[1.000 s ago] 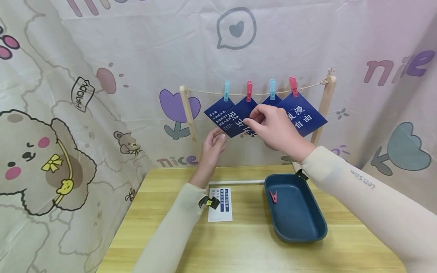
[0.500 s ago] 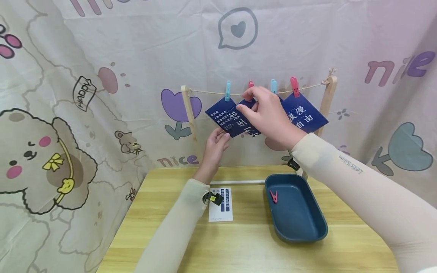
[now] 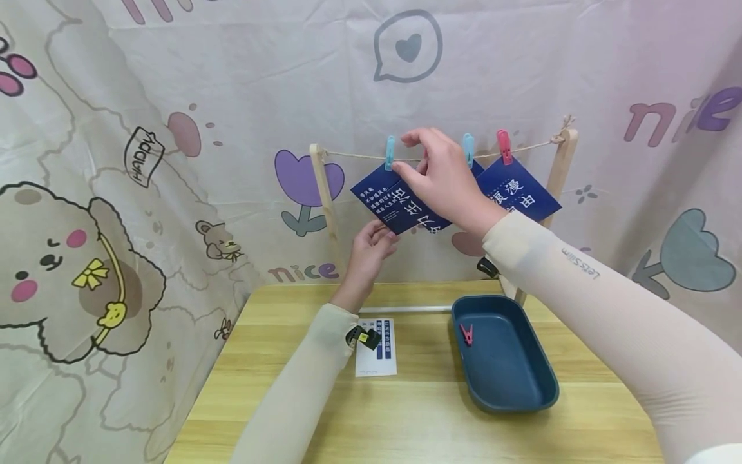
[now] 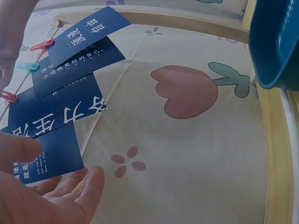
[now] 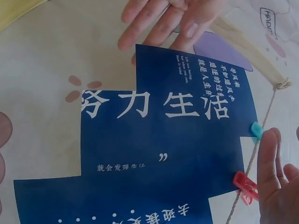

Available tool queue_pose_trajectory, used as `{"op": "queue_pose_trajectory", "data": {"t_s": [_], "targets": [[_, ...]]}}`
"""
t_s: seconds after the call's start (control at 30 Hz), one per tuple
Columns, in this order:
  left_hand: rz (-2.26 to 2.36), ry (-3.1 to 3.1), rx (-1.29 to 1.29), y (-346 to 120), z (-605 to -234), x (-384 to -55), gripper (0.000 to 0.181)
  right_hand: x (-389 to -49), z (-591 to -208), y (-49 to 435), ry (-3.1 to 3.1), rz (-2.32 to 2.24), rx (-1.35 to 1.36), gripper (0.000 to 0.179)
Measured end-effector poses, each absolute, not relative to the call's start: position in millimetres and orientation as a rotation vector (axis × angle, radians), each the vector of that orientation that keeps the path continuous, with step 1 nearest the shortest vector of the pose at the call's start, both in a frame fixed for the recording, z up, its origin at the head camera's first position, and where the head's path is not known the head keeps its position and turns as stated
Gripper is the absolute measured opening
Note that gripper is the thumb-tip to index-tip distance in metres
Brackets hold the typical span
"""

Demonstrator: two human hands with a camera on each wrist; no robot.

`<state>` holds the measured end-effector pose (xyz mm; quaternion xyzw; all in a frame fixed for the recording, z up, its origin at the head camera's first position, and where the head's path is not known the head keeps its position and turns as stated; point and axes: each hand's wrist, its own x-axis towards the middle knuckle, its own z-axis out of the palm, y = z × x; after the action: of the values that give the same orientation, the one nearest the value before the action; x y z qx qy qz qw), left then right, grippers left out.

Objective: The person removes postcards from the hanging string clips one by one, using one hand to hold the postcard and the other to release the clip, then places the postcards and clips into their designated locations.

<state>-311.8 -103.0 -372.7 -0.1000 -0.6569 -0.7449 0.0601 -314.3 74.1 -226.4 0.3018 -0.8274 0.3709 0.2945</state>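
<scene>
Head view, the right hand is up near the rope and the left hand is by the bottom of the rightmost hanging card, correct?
Not quite: the left hand is by the bottom of the leftmost hanging card, as the head view shows. The right hand is indeed up near the rope.

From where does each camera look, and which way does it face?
Head: on the head, facing forward and down at hanging cards; left hand, right hand, sleeves show.
Left wrist: worn there, facing the cards; both hands partly show.
Right wrist: worn there, facing the cards; both hands partly show.
Wrist views share: cards, rope, a red clothespin.
</scene>
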Motion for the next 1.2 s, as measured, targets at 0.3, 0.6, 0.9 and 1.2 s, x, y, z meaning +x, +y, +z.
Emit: {"op": "queue_pose_trajectory", "data": {"t_s": [0.3, 0.6, 0.9, 1.2], "targets": [[-2.219, -2.019, -0.313, -103.2, -374.5, -310.4, 0.035, -321.4, -222.7, 68.5, -2.252, 0.999, 0.774, 0.055], [-2.209, -2.016, -0.358, -105.4, -377.5, -309.4, 0.031, -331.4, -216.5, 63.4, -2.325, 1.089, 0.732, 0.053], [-2.162, -2.010, -0.351, -103.9, -376.3, -307.7, 0.027, -334.6, -205.8, 59.0, -2.385, 1.164, 0.702, 0.050], [-2.074, -2.043, -0.321, -106.1, -375.5, -305.3, 0.021, -337.1, -200.2, 54.8, -2.439, 1.191, 0.716, 0.044]]}}
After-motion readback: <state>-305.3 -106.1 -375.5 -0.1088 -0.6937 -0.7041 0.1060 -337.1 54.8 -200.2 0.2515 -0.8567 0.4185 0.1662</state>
